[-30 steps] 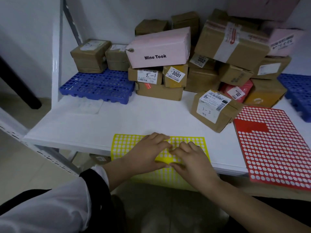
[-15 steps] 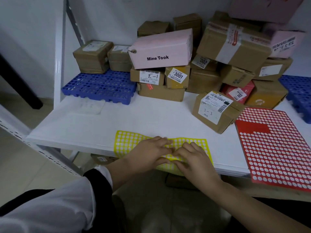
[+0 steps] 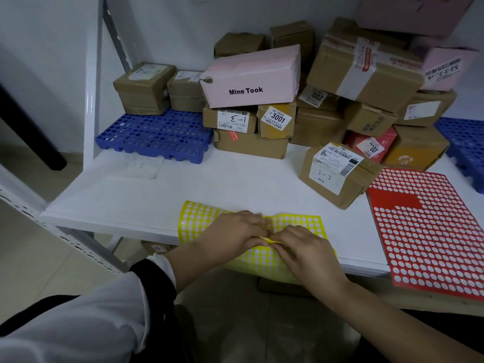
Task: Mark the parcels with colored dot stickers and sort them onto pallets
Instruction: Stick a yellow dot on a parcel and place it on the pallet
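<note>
A yellow dot-sticker sheet (image 3: 296,224) lies over the front edge of the white shelf (image 3: 209,187), bent up in the middle. My left hand (image 3: 233,231) and my right hand (image 3: 303,247) meet at the fold and both pinch the sheet there. A brown parcel marked 3-3 (image 3: 337,174) stands just behind, to the right. A red dot-sticker sheet (image 3: 429,226) lies at the right edge. A blue pallet (image 3: 157,134) at back left carries two small brown parcels (image 3: 144,87).
A heap of brown, pink and red parcels (image 3: 327,95) fills the back of the shelf, topped by a pink Mine Took box (image 3: 251,77). Another blue pallet (image 3: 468,145) shows at the far right. A white upright post (image 3: 91,82) stands left. Floor lies below.
The yellow sheet has buckled up more between my hands, and its hanging lower part has drawn up toward the shelf edge. Both hands stay together at its middle.
</note>
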